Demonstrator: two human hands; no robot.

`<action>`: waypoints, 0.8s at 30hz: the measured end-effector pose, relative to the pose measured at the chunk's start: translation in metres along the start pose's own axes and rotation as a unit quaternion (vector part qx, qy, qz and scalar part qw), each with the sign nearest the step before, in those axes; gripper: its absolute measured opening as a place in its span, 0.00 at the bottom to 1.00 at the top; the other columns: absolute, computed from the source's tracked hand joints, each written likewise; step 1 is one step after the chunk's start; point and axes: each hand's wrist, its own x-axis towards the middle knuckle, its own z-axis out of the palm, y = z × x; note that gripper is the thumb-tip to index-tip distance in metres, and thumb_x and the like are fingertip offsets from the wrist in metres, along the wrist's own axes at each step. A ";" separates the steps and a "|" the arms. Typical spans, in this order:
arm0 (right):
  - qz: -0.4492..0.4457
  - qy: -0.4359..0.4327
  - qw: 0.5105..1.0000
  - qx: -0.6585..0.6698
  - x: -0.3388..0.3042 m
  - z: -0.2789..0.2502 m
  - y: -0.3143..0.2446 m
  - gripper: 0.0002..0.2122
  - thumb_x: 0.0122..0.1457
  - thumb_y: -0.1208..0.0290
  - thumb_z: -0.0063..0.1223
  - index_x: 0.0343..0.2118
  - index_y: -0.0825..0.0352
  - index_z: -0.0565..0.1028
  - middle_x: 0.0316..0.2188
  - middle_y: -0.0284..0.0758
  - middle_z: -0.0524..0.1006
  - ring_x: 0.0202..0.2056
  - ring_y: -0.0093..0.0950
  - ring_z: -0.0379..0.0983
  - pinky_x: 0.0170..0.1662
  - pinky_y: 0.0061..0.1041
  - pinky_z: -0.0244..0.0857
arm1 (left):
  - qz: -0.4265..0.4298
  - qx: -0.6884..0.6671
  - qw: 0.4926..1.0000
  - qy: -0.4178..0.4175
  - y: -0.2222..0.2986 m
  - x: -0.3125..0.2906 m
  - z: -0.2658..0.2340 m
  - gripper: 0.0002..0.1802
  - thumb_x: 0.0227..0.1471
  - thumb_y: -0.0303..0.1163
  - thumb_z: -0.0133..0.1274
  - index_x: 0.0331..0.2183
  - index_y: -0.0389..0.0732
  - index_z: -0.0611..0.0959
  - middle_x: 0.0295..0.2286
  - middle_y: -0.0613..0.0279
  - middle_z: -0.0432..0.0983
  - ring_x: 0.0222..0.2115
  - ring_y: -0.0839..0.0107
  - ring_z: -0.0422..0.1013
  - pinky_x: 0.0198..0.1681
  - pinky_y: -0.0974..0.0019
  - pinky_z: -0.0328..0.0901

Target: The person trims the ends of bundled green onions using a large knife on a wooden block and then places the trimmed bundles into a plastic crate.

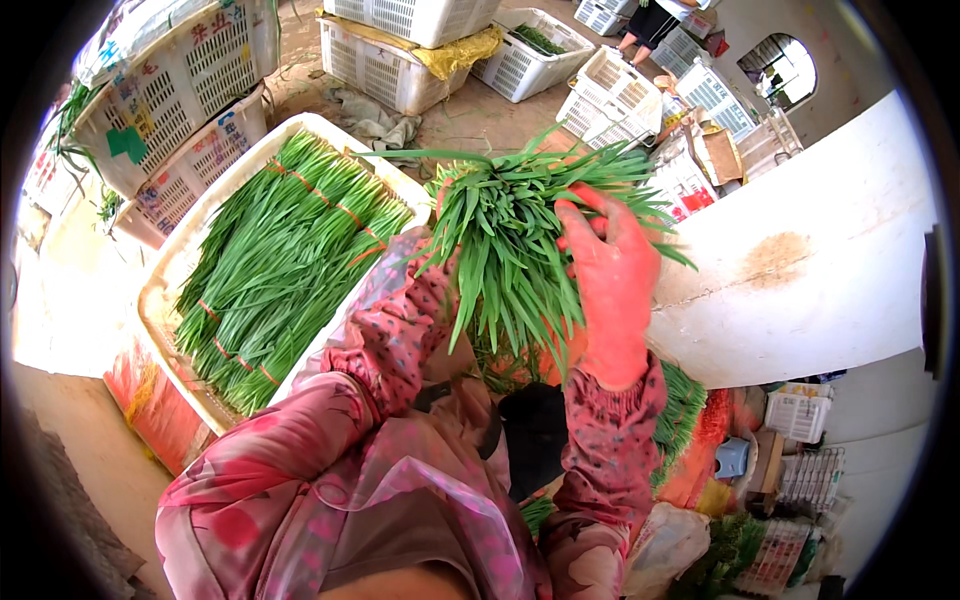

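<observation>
In front of me a loose bunch of garlic chives (510, 215) is held up, its long green leaves fanning out and drooping toward me. My left hand (446, 196), in a red glove, is closed around the bunch's left side and mostly hidden by leaves. Red-gloved too, my right hand (612, 275) has its bent fingers and thumb closed on leaves at the right side. Left of the bunch, a white plastic crate (160, 285) holds tied bundles of chives (290, 265), with thin red bands across them.
Stacked white crates (185, 90) stand at far left; more crates (395, 65) are at the back. A pale curved surface (790, 260) borders my right side. More chives (680, 410) lie low on the right by orange-red sacking (705, 445). Another person (650, 25) stands far back.
</observation>
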 end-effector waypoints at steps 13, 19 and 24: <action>0.037 -0.033 0.994 0.096 -0.015 0.017 0.023 0.13 0.58 0.76 0.59 0.47 0.66 0.78 0.27 0.29 0.78 0.23 0.15 0.70 0.28 0.17 0.66 | -0.002 0.013 1.000 -0.004 0.004 -0.002 0.003 0.32 0.56 0.62 0.45 0.41 0.42 0.82 0.38 0.52 0.79 0.39 0.48 0.74 0.47 0.39 0.68; 0.037 -0.023 0.988 0.147 -0.016 0.018 0.035 0.10 0.58 0.76 0.58 0.43 0.67 0.78 0.27 0.28 0.77 0.23 0.14 0.69 0.25 0.16 0.63 | -0.006 0.018 1.000 -0.010 0.003 0.008 0.011 0.31 0.56 0.61 0.45 0.41 0.42 0.81 0.38 0.52 0.79 0.40 0.48 0.74 0.47 0.39 0.68; 0.152 -0.118 0.961 0.201 -0.018 0.015 0.046 0.10 0.59 0.67 0.57 0.38 0.68 0.78 0.17 0.22 0.68 0.15 0.12 0.57 0.18 0.15 0.48 | -0.003 0.017 1.000 -0.022 0.005 0.023 0.020 0.31 0.56 0.61 0.44 0.41 0.41 0.81 0.38 0.52 0.79 0.40 0.48 0.74 0.48 0.39 0.68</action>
